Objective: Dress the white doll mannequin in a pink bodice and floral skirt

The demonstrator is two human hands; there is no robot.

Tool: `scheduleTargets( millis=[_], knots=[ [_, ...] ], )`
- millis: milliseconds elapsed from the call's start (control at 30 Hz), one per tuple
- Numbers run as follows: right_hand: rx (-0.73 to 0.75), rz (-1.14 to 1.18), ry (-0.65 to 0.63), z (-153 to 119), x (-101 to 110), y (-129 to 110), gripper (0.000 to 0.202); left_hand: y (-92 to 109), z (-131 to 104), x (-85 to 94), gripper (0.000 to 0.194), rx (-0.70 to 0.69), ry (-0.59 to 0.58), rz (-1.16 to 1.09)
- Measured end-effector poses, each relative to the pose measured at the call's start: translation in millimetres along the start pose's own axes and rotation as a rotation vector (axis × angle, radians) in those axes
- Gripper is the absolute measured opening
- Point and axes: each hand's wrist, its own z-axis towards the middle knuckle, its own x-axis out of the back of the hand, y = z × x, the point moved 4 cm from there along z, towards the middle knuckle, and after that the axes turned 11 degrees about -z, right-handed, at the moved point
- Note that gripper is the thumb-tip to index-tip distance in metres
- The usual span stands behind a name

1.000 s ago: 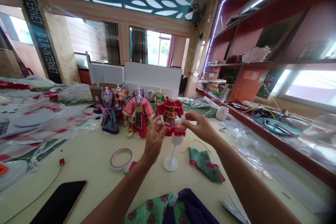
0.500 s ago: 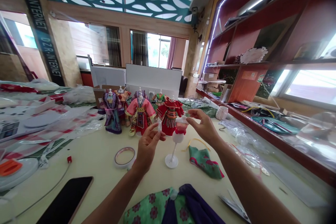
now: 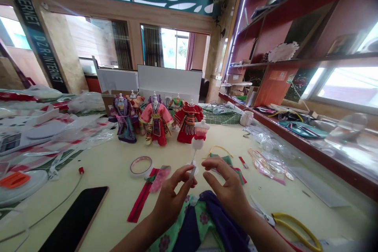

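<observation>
A small white doll stand (image 3: 197, 143) wearing a red top stands on the cream table (image 3: 112, 165). My left hand (image 3: 171, 199) pinches the foot of its pole between thumb and forefinger. My right hand (image 3: 228, 191) hovers just right of it, fingers spread and holding nothing. Both hands are above a green flowered and purple doll garment (image 3: 203, 224) at the near edge. A green cloth with red trim (image 3: 228, 160) lies behind my right hand.
Several dressed dolls (image 3: 156, 122) stand in a row at the back. A tape roll (image 3: 141, 165), a red ribbon (image 3: 141, 201) and a black phone (image 3: 75, 220) lie to the left. Yellow-handled pliers (image 3: 295, 226) lie at the right, by a low shelf (image 3: 310, 153).
Both hands have dropped from the top of the stand to its foot, closer to me. The view has tilted down, showing the pliers and the ribbon.
</observation>
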Motion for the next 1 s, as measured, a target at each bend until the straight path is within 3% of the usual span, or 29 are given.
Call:
scheduleTargets(
  millis=[367,533,733,1000],
  knots=[
    [-0.096,0.269,-0.126,-17,-23,24,0.015,-23,-20,-4.1,0.032,-0.028,-0.045,0.162],
    [-0.131,0.314,-0.103,-22,-29,35,0.010,-26,-25,-5.1,0.036,-0.053,-0.098,0.248],
    [-0.185,0.453,-0.193,-28,-34,47,0.013,-27,-31,-8.0,0.037,-0.011,-0.151,0.298],
    [-0.314,0.588,-0.254,-32,-35,55,0.018,-24,-33,-15.2,0.053,-0.108,-0.274,0.418]
  ],
)
